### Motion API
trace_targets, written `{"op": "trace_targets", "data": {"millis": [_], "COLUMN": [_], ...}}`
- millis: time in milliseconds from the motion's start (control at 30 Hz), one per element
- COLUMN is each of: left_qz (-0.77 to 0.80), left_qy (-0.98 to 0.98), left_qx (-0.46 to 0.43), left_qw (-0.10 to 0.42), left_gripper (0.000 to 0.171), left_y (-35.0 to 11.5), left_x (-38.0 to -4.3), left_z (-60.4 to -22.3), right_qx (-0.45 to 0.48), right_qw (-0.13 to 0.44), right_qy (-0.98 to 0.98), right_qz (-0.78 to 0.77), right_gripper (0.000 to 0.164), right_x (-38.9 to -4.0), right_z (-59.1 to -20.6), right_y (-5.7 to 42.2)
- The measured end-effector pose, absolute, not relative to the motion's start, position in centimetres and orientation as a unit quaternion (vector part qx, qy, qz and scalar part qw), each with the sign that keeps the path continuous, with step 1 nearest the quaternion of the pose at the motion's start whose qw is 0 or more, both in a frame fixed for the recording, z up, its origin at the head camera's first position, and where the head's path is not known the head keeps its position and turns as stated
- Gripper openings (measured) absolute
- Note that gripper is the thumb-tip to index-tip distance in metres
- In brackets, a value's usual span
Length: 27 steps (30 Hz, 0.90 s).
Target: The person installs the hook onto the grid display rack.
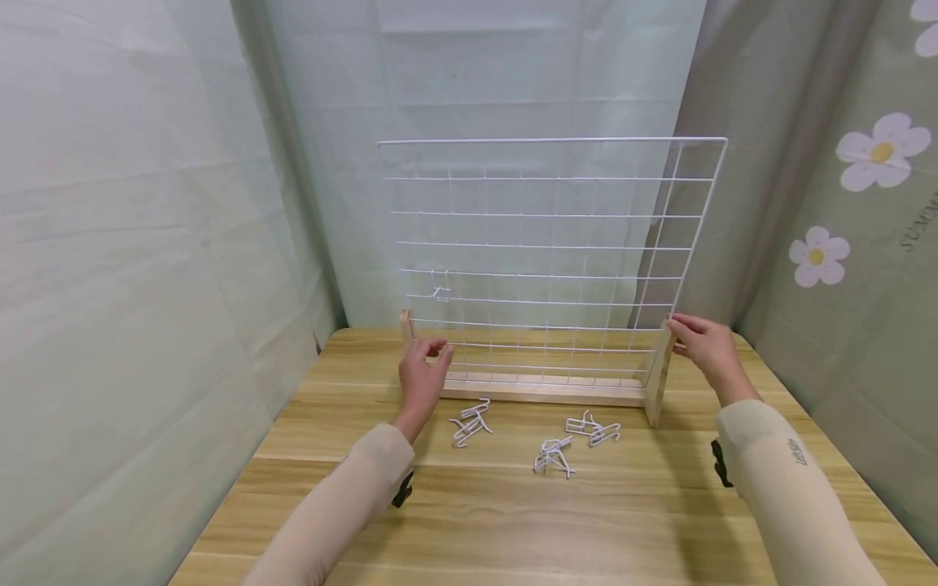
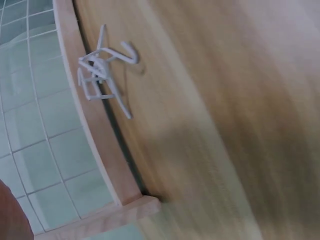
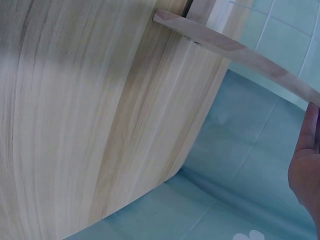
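A white wire grid panel stands upright in a wooden stand on the table. My right hand pinches the upper part of the stand's right upright between thumb and fingers. At the other side, my left hand is in front of the left upright, fingers bent, with thumb and index tip close together at the lower grid. I cannot tell whether it grips anything. One small white wire hook hangs on the left part of the grid.
In front of the stand lie three small heaps of white wire hooks, a left heap, a middle heap and a right heap. Pale cloth curtains enclose the wooden table at the back and sides.
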<state>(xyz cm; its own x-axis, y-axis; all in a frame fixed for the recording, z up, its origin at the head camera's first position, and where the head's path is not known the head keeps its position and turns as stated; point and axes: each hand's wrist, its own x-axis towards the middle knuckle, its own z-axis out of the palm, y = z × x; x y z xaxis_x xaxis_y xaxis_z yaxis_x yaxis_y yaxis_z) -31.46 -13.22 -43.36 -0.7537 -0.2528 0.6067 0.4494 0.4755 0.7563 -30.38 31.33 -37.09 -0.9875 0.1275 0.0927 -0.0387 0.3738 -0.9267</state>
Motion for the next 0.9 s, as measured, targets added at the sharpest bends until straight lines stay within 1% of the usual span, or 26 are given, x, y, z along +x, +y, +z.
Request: {"op": "trace_targets", "data": {"millis": [133,233,300,367,567,767,900], "left_qz": [-0.500,-0.509,-0.513,-0.511,-0.493,-0.487,-0.486], "left_qy": [-0.796,-0.809,-0.820,-0.829,-0.849,-0.859,-0.862], "left_qx": [-0.085,-0.082,-0.069,-0.065,-0.082,-0.105,-0.118], "left_qw": [0.331,0.284,0.244,0.217,0.173,0.114,0.079], "left_gripper": [0.017,0.019,0.020,0.021,0.021,0.021,0.025], "left_y": [-13.6,-14.0,-14.4,-14.7,-15.4,-16.0,-16.2], "left_x": [-31.1,-30.7,-30.5,-30.3,-30.0,-29.7,-29.3], "left_z": [-44.3,-44.6,-44.8,-45.0,-46.2,-47.6,-48.3], "right_qx": [-0.025,-0.023,-0.021,-0.020,-0.018,-0.018,-0.022], "right_qw": [0.067,0.065,0.064,0.063,0.070,0.073,0.070], "right_qy": [-0.825,-0.825,-0.824,-0.824,-0.822,-0.819,-0.819], "right_qz": [0.560,0.561,0.562,0.562,0.565,0.569,0.569], "right_gripper": [0.057,0.057,0.058,0.058,0.059,0.059,0.059], "right_x": [-30.3,-30.2,-30.2,-30.2,-30.3,-30.2,-30.3], "right_z": [-36.9,-36.7,-36.7,-36.7,-37.0,-37.0,-37.0], "right_y": [31.4,31.4,31.4,31.4,31.5,31.4,31.3]}}
